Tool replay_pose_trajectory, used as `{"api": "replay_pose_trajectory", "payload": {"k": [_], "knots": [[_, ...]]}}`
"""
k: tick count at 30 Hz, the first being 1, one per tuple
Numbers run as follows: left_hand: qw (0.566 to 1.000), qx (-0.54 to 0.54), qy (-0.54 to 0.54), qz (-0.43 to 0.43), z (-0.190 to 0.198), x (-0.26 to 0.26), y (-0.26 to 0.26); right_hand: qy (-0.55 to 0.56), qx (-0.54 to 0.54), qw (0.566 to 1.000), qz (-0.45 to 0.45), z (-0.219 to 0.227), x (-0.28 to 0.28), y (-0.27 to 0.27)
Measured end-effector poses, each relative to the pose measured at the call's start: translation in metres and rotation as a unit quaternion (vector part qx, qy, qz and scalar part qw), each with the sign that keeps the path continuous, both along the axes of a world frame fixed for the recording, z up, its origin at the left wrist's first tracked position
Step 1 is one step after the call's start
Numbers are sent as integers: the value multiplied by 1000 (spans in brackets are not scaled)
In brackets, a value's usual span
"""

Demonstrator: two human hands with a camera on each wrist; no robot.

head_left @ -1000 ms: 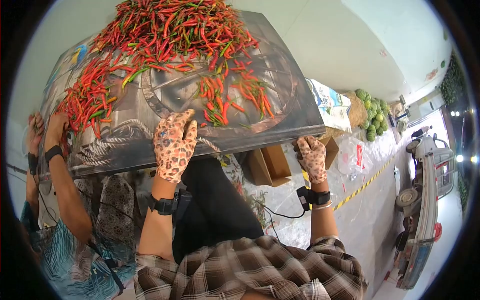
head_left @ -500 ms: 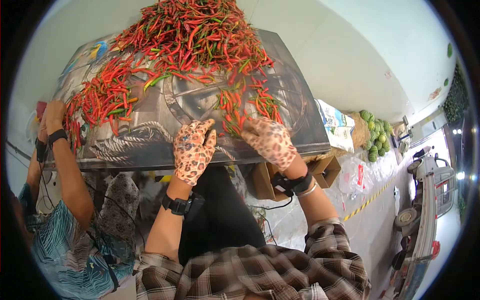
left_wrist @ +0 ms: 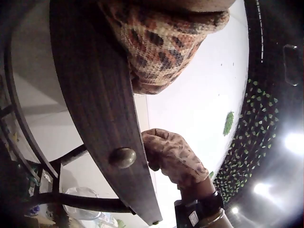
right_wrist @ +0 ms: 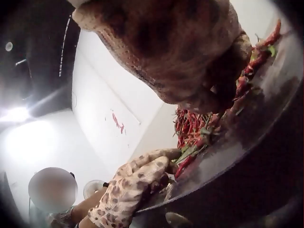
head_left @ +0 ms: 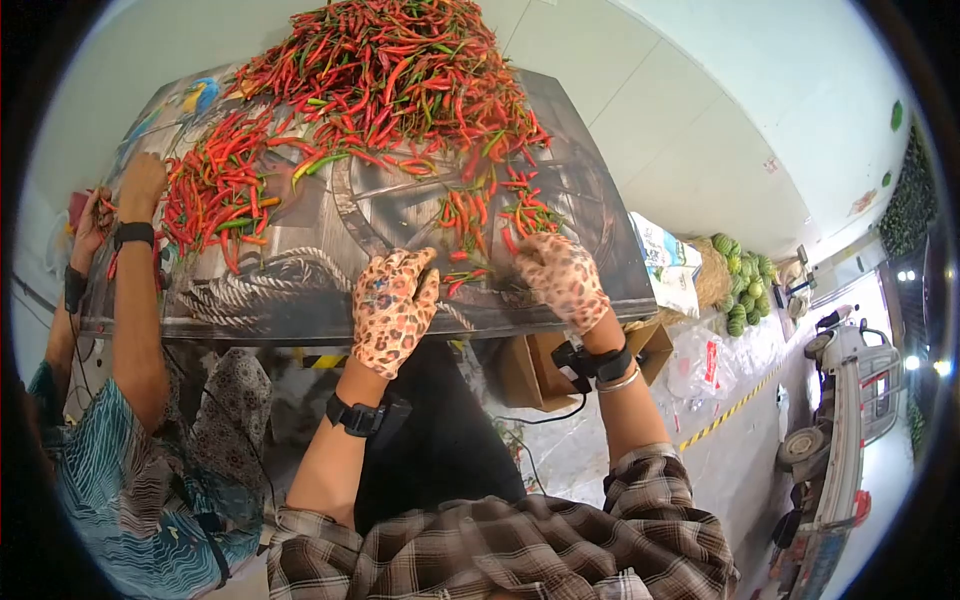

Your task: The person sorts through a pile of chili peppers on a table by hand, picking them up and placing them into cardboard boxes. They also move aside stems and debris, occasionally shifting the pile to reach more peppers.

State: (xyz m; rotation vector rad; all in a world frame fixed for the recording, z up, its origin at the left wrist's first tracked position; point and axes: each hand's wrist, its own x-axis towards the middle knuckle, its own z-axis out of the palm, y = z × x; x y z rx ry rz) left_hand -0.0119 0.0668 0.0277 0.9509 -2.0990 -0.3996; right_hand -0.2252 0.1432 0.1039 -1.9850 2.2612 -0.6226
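A leopard-print glove covers my left hand (head_left: pixel 395 305), which rests at the table's front edge with its fingers fairly straight. In the right wrist view, its fingertips are beside a red chili (right_wrist: pixel 184 167) with a green stem. My right hand (head_left: pixel 567 282), in a matching glove, bends its fingers down over the tabletop at the near end of a small chili cluster (head_left: pixel 530 213). Its fingertips are hidden, so I cannot tell whether they pinch a chili. Between the hands lie a few loose chilies (head_left: pixel 462 280). Another small group of chilies (head_left: pixel 464 216) lies just beyond them.
A large chili heap (head_left: pixel 390 80) covers the far side of the printed table (head_left: pixel 330 215). At left, another person's hand (head_left: pixel 143 185) works beside a spread of chilies (head_left: pixel 215 190). Cardboard boxes (head_left: pixel 530 375) stand below the front edge; a sack (head_left: pixel 665 265) and watermelons (head_left: pixel 745 285) are at right.
My right hand has come from the table's front right edge to the small chilies, then slid slightly right. A few chilies now lie nearer the edge. The other person's hand has moved farther up the table.
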Motion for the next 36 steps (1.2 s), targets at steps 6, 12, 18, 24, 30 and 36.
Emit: {"api": "replay_pose_trajectory", "payload": {"k": [6,12,18,24,30,36], "knots": [[1000,-17,16,7,1,-1,1,-27,-8,993,-113,6,-43,12],[1000,-14,15,1,0,0,0,10,54,991,-123,-12,-68,15],[1000,-13,10,4,4,1,2,-76,33,997,7,-11,-52,4],[1000,-14,22,7,5,1,3,20,2,1000,19,25,-5,-12],[1000,10,10,-12,3,1,1,161,19,960,230,6,35,-48],[1000,22,14,-8,11,2,3,133,50,942,304,-13,1,-77]]}}
